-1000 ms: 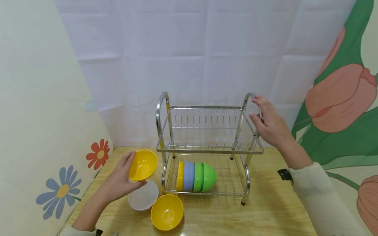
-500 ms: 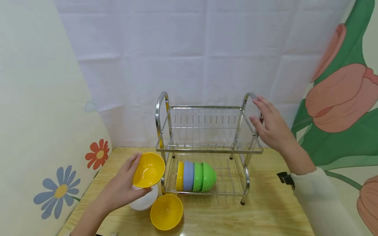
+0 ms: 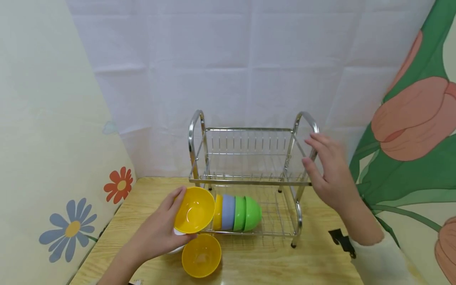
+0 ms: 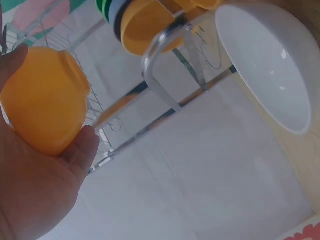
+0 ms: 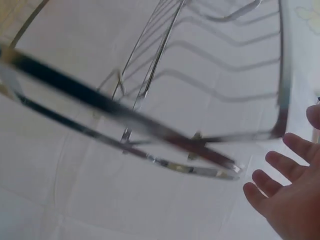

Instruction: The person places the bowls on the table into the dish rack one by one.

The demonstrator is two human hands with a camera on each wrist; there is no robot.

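My left hand [image 3: 158,231] grips a yellow bowl [image 3: 195,209] between thumb and fingers, its inside facing up and toward me. This bowl hangs just left of the row of nested bowls on the rack's lower tier, overlapping the rack's front left leg in the head view. The row stands on edge: a yellow bowl [image 3: 217,213], a blue bowl [image 3: 228,213] and two green bowls [image 3: 252,214]. My right hand [image 3: 331,174] has its fingers extended beside the right upright of the chrome dish rack [image 3: 249,183]. In the right wrist view its fingertips [image 5: 256,194] show apart from the bars.
Another yellow bowl [image 3: 201,256] sits upright on the wooden table [image 3: 270,265] in front of the rack. Behind the left hand is a white bowl [image 4: 272,65], mostly hidden in the head view. A white cloth [image 3: 228,59] hangs behind the rack.
The left hand has carried the yellow bowl rightward and slightly down, toward the lower tier. My right hand has come down and away from the top of the rack's right handle.
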